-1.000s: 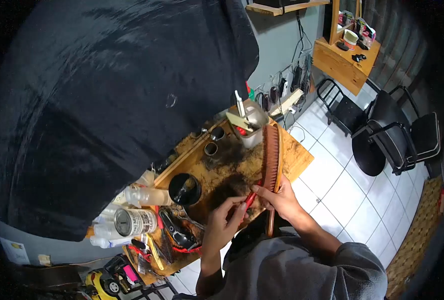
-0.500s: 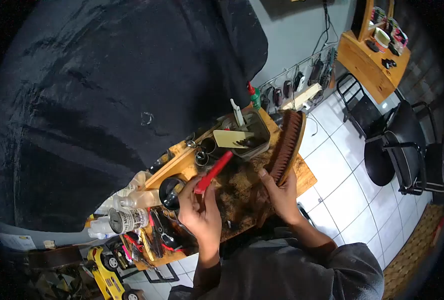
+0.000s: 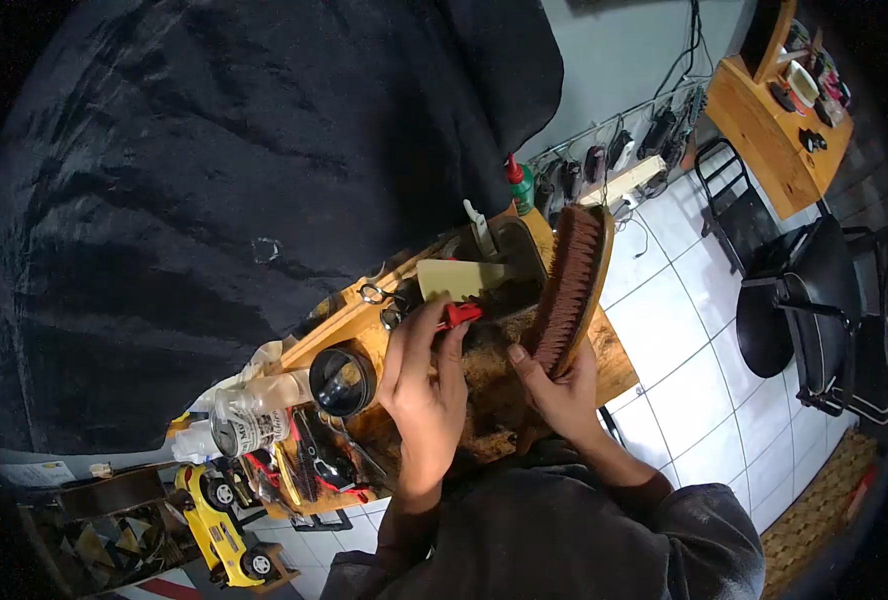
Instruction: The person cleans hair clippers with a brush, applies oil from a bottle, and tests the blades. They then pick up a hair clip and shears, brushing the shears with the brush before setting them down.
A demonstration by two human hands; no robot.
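Observation:
A slim red tool (image 3: 461, 315) is pinched in the fingers of my left hand (image 3: 426, 390), over the wooden worktop near the grey tray (image 3: 534, 262); its exact kind is hard to make out. My right hand (image 3: 564, 398) grips the lower end of a wooden brush (image 3: 570, 290) with reddish-brown bristles, held upright and facing left. In the tray lies a pale yellow flat piece (image 3: 454, 278), with a white-handled tool (image 3: 480, 228) leaning at its back. Scissors with ring handles (image 3: 376, 293) lie just left of the tray. A round black cup (image 3: 343, 381) stands left of my left hand.
Bottles and a labelled tin (image 3: 232, 433) crowd the worktop's left end, beside combs and cutting tools (image 3: 314, 465). Clippers (image 3: 594, 165) hang along the wall. A green bottle with a red top (image 3: 520, 185) stands behind the tray. Black chairs (image 3: 814, 310) occupy the tiled floor at right.
My left hand has moved up and right with the red tool, closer to the tray, and the tool now points more sideways. The brush stays in my right hand. The view has shifted slightly.

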